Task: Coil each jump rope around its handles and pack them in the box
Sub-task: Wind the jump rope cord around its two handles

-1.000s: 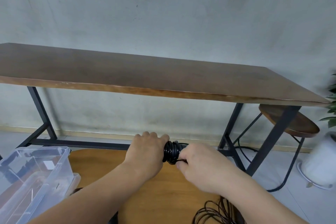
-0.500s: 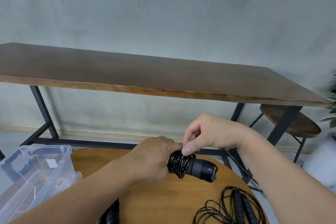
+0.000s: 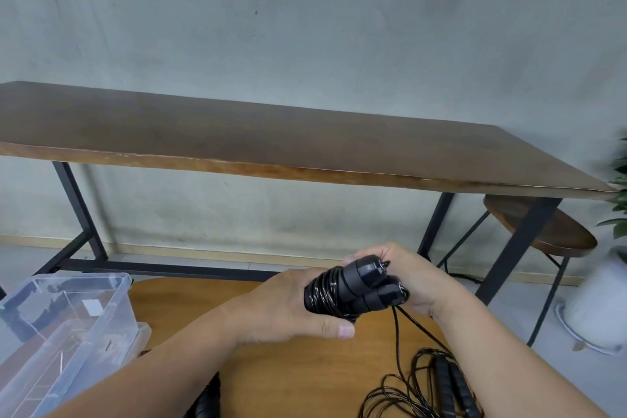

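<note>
The black jump rope with its thin cord coiled around two thick black handles (image 3: 353, 292) sits between both hands, held up above the round light-brown wooden table (image 3: 271, 377). The left hand (image 3: 288, 310) is wrapped around the coiled end, thumb stretched along underneath. The right hand (image 3: 407, 278) is cupped behind the handle caps with fingers curled onto them, though the handles block most of its fingers. A loose strand of cord hangs down from the handles, just inside the right wrist.

Below the right forearm there's a second black jump rope, uncoiled in a messy tangle (image 3: 437, 387) on the table. Under the left forearm a bit of another black handle (image 3: 207, 400) pokes out. Left of the left arm is the clear plastic storage box (image 3: 112, 302). Beyond the hands stands a long dark wooden bench table on black metal legs (image 3: 271, 142), with a round wooden stool (image 3: 549, 231) past the right hand.
</note>
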